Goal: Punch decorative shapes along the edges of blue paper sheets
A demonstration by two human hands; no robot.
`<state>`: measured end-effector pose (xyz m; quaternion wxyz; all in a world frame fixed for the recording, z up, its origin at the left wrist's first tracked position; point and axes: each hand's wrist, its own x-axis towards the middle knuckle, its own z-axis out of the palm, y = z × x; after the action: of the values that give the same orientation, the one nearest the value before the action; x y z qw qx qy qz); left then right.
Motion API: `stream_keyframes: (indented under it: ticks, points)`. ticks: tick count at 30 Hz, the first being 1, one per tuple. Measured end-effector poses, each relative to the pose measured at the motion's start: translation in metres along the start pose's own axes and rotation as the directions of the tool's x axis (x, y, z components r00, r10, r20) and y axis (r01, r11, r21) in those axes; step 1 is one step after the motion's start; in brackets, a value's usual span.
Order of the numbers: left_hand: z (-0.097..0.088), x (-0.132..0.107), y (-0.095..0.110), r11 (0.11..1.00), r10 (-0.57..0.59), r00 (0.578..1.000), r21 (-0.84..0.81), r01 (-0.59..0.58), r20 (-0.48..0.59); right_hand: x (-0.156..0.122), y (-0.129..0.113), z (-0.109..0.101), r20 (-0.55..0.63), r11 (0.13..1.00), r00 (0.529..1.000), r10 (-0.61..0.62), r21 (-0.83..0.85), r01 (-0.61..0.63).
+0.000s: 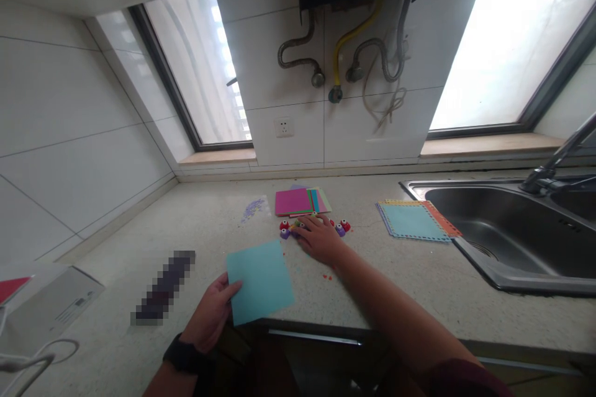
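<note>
Our left hand [218, 305] pinches the blue sheet [261, 280], seven o'clock from our right hand [320, 239], half-curled over small coloured pieces [345, 226], any grip hidden; we should pinch lightly, keeping it flat.

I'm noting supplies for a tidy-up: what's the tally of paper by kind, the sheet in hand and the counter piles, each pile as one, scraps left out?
Light blue sheet in the left hand: 1
Plain-edged pile: 1
Pile with marks or holes along its edges: 1
Total: 3
</note>
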<state>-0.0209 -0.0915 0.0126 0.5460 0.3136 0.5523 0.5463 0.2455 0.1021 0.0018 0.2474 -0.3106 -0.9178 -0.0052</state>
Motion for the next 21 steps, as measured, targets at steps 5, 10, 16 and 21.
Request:
stream_keyframes:
  ticks: [5, 10, 16, 21]
  points:
    - [0.005, 0.002, 0.005, 1.0, 0.012, 1.0, -0.012, -0.012, 0.022, -0.01, -0.004, -0.028, -0.022, 0.998, 0.998, 0.062, -0.02, -0.062]
    - [0.019, 0.006, 0.015, 0.998, 0.061, 0.997, -0.023, -0.06, 0.043, -0.028, 0.004, -0.055, -0.039, 0.988, 0.988, 0.148, -0.032, -0.149]
    - [0.036, 0.022, 0.019, 0.979, 0.143, 0.985, -0.158, -0.127, 0.097, -0.063, 0.034, -0.083, -0.087, 0.953, 0.949, 0.303, 0.006, -0.304]
    - [0.058, 0.021, 0.015, 0.962, 0.171, 0.974, -0.239, -0.133, 0.148, -0.094, 0.004, -0.095, 0.046, 0.88, 0.935, 0.353, 0.323, -0.348]
